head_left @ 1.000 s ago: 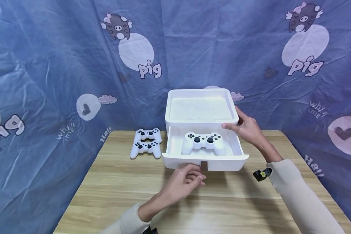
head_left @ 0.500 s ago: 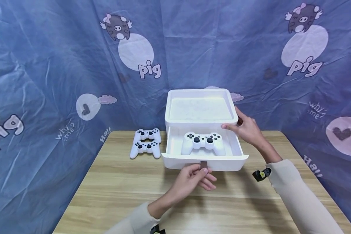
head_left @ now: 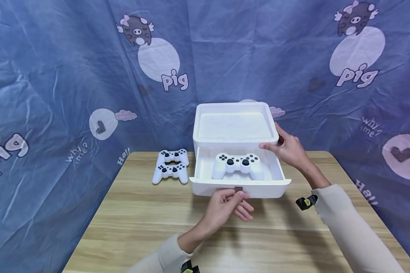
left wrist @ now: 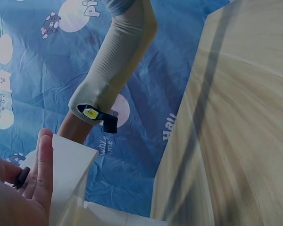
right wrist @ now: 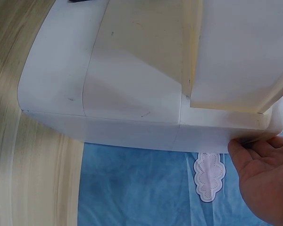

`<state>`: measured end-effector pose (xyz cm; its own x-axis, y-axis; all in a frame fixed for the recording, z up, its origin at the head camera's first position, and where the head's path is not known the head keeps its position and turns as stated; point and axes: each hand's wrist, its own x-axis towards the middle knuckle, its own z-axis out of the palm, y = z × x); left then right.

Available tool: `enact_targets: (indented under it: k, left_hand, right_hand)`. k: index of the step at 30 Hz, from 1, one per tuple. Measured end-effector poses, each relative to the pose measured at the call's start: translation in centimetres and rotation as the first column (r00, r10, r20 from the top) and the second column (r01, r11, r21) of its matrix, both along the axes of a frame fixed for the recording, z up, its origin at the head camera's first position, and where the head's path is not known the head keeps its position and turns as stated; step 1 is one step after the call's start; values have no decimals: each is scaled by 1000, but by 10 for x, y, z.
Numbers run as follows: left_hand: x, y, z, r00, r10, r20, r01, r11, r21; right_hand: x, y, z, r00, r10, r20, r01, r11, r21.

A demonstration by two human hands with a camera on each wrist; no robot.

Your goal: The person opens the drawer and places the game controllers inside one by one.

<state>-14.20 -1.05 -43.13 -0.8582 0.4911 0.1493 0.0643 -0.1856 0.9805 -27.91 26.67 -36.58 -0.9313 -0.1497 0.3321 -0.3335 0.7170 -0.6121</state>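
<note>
A white drawer box (head_left: 234,142) with a raised rim on its top stands at the back of the table. Its drawer (head_left: 268,190) is pulled out, and in it lies a white game controller (head_left: 237,168) with black thumbsticks. My left hand (head_left: 222,207) pinches the brown pull tab (head_left: 238,189) on the drawer front between thumb and forefinger; the left wrist view also shows the dark tab in the pinch. The other fingers extend loosely below. My right hand (head_left: 288,151) grips the box's upper right corner, thumb on the front edge, fingers on the side.
Two more white game controllers (head_left: 172,172) lie one in front of the other, left of the box. The wooden table (head_left: 133,223) extends in front. A blue printed cloth (head_left: 222,57) hangs right behind the box and along both sides.
My left hand has moved right along the drawer front, from beside the pull tab to pinching it. The right hand, the box and the drawer stay where they were.
</note>
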Motion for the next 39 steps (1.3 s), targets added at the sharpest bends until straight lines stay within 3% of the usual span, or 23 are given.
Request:
enact_targets:
  k: [13,39]
  left_hand:
    - [-13,3,0,998,63,-31,-63,998,22]
    - [-69,17,0,984,170,-61,-165,983,81]
  right_hand:
    - [-2,-2,3,1000,1,-4,-1,1000,4]
    - [2,-1,8,1000,4,24,-4,1000,-4]
